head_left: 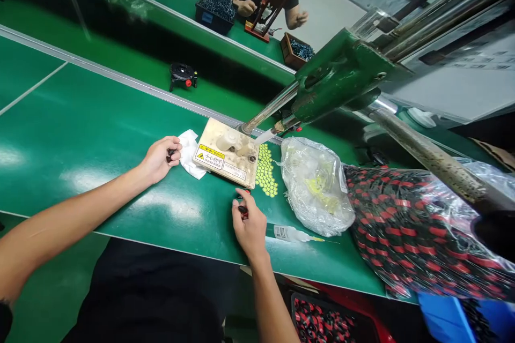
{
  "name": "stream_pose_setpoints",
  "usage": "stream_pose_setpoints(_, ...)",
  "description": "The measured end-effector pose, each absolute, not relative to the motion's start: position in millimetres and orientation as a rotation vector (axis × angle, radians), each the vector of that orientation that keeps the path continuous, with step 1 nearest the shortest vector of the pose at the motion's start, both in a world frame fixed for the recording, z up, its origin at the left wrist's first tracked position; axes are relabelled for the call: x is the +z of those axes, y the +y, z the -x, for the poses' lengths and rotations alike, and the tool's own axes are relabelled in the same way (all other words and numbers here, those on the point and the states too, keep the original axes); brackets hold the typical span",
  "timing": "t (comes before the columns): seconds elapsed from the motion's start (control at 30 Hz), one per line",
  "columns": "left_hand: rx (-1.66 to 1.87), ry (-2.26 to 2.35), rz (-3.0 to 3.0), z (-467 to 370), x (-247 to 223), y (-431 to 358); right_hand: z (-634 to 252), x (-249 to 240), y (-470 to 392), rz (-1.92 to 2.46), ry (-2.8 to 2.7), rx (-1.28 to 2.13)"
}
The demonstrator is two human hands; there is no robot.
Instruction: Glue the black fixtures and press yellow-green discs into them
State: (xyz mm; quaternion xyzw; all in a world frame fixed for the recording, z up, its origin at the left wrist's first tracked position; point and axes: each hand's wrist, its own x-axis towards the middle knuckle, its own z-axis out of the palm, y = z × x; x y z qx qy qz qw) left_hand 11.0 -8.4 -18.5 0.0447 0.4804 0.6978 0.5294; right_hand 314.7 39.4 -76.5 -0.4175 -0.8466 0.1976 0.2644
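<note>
My left hand (158, 161) is closed, its fingers pinching a small black part (170, 155) beside a crumpled white cloth (188, 158). In front of the press base my right hand (250, 226) curls around a small black-and-red part (243, 211), partly hidden by the fingers. The cream-coloured base (215, 129) carries a warning label (212, 158) and pale cylindrical fittings. Above it slants the green press head (330, 77) with a white-tipped ram (265, 136). Yellow-green round pieces (265, 171) lie spread along the right of the base.
Right of my right hand lies a needle-tipped dispensing bottle (290, 233). Beyond are a clear plastic bag (316, 177) and a large bag of black-and-red parts (402, 214). A bin of similar parts (322, 321) sits below. Across the bench, a person works at a red fixture (270, 8).
</note>
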Motion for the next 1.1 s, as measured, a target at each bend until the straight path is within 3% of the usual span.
stream_pose_setpoints(0.83, 1.602, 1.121, -0.395, -21.0, -26.3, -12.1, -344.1, -65.7, 51.2, 1.457, -2.396, 0.304)
stream_pose_setpoints(0.93, 1.57, 1.086, -0.438, -23.3, -26.5, -13.1, -332.8, -64.7, 35.4, 1.374, -2.423, 0.397)
stream_pose_setpoints(1.1, 1.501, 1.092, -0.563, -29.4, -26.6, -16.0, -280.0, -50.6, 8.5, 0.983, -2.427, 0.981)
